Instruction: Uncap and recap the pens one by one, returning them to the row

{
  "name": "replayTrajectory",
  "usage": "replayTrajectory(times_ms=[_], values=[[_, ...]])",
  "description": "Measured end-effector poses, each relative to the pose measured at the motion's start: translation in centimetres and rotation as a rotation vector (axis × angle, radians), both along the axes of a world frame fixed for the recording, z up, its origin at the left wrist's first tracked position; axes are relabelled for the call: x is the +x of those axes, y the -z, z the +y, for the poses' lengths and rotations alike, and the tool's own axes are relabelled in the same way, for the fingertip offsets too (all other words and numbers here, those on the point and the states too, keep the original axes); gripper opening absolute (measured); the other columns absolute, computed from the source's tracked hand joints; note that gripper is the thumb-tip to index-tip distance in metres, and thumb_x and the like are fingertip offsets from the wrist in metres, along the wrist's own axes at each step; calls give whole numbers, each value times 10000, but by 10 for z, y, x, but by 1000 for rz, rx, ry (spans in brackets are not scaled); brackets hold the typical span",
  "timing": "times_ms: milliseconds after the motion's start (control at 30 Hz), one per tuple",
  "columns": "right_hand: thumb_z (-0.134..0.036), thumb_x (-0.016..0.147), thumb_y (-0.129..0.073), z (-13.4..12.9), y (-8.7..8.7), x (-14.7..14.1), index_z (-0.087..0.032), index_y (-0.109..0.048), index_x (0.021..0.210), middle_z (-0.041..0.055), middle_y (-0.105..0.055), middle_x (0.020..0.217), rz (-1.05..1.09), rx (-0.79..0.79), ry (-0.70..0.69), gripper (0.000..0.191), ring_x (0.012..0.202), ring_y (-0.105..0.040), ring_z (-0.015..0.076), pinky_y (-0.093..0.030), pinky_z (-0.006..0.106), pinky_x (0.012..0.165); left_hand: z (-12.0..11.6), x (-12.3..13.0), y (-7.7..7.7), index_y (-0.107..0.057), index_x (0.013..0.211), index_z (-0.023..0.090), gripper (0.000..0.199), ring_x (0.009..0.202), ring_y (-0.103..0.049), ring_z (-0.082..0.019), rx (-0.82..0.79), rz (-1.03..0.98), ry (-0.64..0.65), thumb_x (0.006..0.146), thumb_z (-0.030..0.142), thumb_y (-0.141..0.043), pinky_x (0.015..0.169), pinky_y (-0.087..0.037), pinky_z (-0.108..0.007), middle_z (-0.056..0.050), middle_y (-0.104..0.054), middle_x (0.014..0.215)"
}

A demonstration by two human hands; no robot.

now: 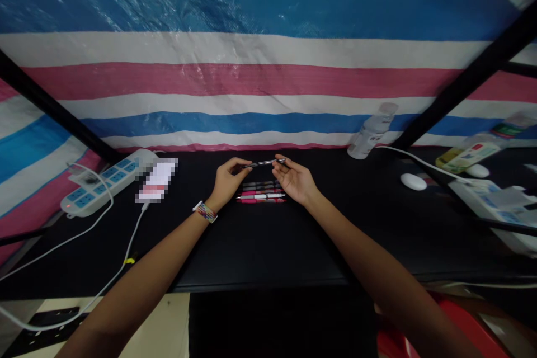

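Observation:
A slim dark pen (265, 163) is held roughly level above the black table (264, 251). My left hand (226, 180), with a colourful woven band (205, 211) on the wrist, is closed on its left end. At the other end, the thumb and fingers of my right hand (297, 180) pinch the pen, palm partly turned up. Between and just below my hands, several pens lie side by side on the table: dark ones (260, 185) farther back, then a white pen (263, 196) and a pink pen (260, 201) nearest me.
On the left are a power strip (109, 182), a pixelated phone (161, 174) and white cables (133, 240). To the right stand a clear bottle (369, 133), a white mouse-like object (413, 182), a tilted-looking bottle (474, 151) and another power strip (495, 201). A striped sheet (251, 11) hangs behind.

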State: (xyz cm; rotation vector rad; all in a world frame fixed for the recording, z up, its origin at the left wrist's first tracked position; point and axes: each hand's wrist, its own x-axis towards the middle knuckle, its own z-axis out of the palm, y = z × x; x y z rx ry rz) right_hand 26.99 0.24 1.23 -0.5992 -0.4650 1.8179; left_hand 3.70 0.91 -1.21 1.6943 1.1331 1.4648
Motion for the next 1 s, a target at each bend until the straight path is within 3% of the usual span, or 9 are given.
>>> replayTrajectory(times_ms=[167,367,667,867,1000], values=[[-247,1009,-583,1,2,1,-120,-779,1156,144,-841,987,49,31,-17,275,947,-821,231,-703,350,941,-1,0,-1,-849,1044,219,178,951,-765,-245,9,15,-2,907,332,-842,902,-595,-397,-75,-841,1059],[-150,998,-582,1,3,0,-145,-770,1094,104,-826,870,16,-1,22,211,818,-814,197,-711,302,853,-2,1,-2,-857,1042,230,173,973,-768,-252,4,16,0,909,340,-845,907,-582,-400,-77,-844,1082],[-159,1008,-562,0,1,-2,-145,-770,1096,97,-828,857,17,-31,39,227,802,-812,190,-709,288,840,-3,1,-4,-853,1034,230,162,991,-769,-253,11,28,0,914,337,-837,915,-575,-398,-73,-846,1079],[-308,1023,-623,1,6,0,-147,-787,1119,138,-844,995,-12,34,19,249,901,-819,221,-708,317,898,-2,0,-4,-855,1039,233,177,891,-743,-234,-6,52,-11,911,354,-842,864,-585,-394,-65,-841,1025],[-198,991,-658,3,8,-1,-168,-781,1055,92,-828,882,-32,3,55,141,813,-808,191,-708,280,853,-3,1,-5,-855,1028,231,156,941,-757,-244,9,55,-17,912,333,-838,906,-589,-405,-73,-848,1060]])
